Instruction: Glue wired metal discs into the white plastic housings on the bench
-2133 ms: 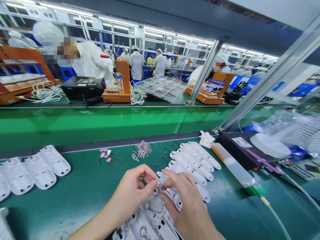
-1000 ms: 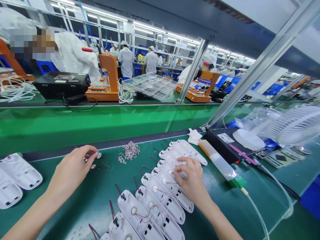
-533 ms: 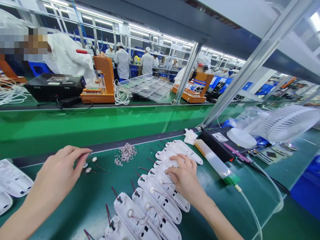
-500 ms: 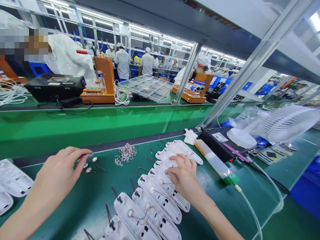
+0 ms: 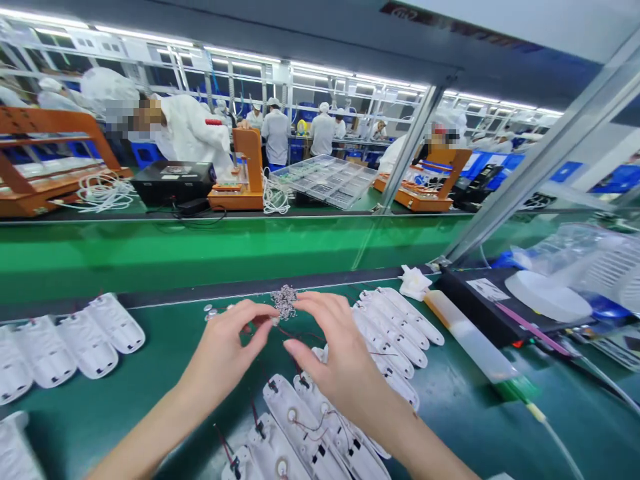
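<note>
My left hand (image 5: 227,350) is raised over the green mat, thumb and forefinger pinched on a small round disc with thin red and black wires (image 5: 273,325). My right hand (image 5: 335,350) hovers beside it, fingers curled and apart, nearest the wire ends. Below both hands lies a row of white oblong plastic housings (image 5: 305,430) with discs and wires fitted. More white housings (image 5: 400,320) lie overlapped just right of my right hand.
A pile of small screws (image 5: 284,298) and loose discs (image 5: 210,311) lie near the belt edge. White housings (image 5: 75,340) sit at left. A glue bottle (image 5: 467,337), a black box (image 5: 480,297) and a fan (image 5: 607,263) stand at right. Other workers stand beyond the green conveyor (image 5: 200,250).
My left hand picked a wired disc from the loose ones and brought it right. My right hand lifted off the housings to meet it. The view swung left.
</note>
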### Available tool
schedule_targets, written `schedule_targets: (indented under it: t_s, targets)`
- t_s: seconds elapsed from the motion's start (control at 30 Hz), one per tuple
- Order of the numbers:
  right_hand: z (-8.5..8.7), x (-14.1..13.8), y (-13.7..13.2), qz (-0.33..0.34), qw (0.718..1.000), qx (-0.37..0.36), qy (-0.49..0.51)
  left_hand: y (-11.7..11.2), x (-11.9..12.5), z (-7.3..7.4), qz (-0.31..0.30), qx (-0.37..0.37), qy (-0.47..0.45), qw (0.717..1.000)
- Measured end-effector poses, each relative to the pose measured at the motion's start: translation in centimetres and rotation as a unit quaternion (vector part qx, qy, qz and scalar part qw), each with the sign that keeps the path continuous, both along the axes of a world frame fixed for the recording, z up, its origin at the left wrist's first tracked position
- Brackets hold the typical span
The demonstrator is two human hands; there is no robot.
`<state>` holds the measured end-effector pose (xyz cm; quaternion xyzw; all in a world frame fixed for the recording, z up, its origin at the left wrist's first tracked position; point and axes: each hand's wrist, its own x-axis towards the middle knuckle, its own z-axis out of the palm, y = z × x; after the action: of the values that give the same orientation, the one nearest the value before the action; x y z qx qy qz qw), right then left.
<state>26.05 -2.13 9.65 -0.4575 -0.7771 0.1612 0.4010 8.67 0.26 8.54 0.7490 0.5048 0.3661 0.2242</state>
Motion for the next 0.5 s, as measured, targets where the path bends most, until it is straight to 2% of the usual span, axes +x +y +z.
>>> schedule_targets:
  t_s: [0.07, 0.1, 0.23, 0.33, 0.5]
  targets:
    - [-0.9, -0.8, 0.4, 0.018, 0.999, -0.036, -0.003, -0.5, 0.3, 0.3, -0.002, -0.033, -0.053, 0.998]
    - [-1.4, -1.0, 0.5, 0.02, 0.999, -0.029, -0.007, -0.8, 0.4, 0.4, -0.004, -0.053, -0.082, 0.995]
    - [-2.5, -0.5, 0.5, 0.023, 0.993, 0.108, -0.036, -1.7, 1.0, 0.6, 0.006, -0.121, -0.143, 0.982]
    - [-2.5, 0.2, 0.1, 0.047, 0.984, 0.149, -0.08, -2.1, 1.4, 0.5, 0.0, -0.145, -0.127, 0.981]
    - [-1.8, 1.7, -0.8, 0.024, 0.986, 0.14, -0.092, -2.1, 1.0, -0.3, -0.055, -0.145, -0.03, 0.987]
